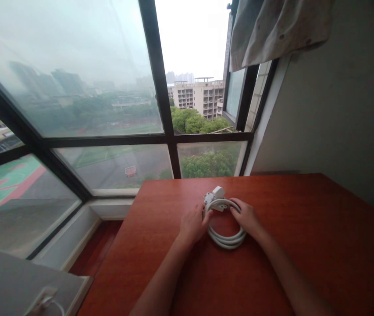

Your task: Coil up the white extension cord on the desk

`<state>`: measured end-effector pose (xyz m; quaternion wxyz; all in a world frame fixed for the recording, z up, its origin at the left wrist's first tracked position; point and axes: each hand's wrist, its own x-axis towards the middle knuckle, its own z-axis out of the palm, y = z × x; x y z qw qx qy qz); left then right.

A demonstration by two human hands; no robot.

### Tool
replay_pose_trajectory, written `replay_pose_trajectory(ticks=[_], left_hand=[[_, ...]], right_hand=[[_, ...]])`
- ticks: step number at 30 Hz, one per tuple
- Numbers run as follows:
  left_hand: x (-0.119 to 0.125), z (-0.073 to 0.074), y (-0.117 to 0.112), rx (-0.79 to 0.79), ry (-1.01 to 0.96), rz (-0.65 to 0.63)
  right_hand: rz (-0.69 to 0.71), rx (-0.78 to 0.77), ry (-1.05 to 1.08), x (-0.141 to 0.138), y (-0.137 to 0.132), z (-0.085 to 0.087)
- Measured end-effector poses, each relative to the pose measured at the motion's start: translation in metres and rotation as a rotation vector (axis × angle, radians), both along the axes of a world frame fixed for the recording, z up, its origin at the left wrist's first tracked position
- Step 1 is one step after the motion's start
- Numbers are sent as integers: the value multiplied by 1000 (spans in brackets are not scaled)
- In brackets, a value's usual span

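Observation:
A coiled white power cable [226,239] with a white plug block [215,195] at its far end lies on a red-brown wooden table [305,228]. My left hand [193,224] rests on the coil's left side, fingers curled against the cable near the plug. My right hand [246,216] grips the coil's right side, fingers wrapped over the loops. Both forearms reach in from the bottom edge.
A large black-framed window [160,87] stands just beyond the table's far edge, with buildings and trees outside. A grey wall [338,109] runs along the right. A cloth [279,26] hangs at the top right. A white charger [44,300] lies on a grey surface at the bottom left.

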<state>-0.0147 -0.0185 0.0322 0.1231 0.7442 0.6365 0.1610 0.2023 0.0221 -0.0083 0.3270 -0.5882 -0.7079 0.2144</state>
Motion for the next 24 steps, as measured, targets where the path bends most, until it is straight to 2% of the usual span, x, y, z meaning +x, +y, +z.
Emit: replay_pose_trajectory(ticks=[4,7,12,24], left_hand=[[-6,-1,3,-1,51,34],[-7,-2,6,-10,58,60],[-4,-4,4,86,68,87],[-12,-17,13,97,-172,50]], right_hand=[[113,63,75,-18,-7,-1],[85,115,52,-15,-6,0],[56,129,-40,-6,-6,7],[84,109,-112,-3,-8,12]])
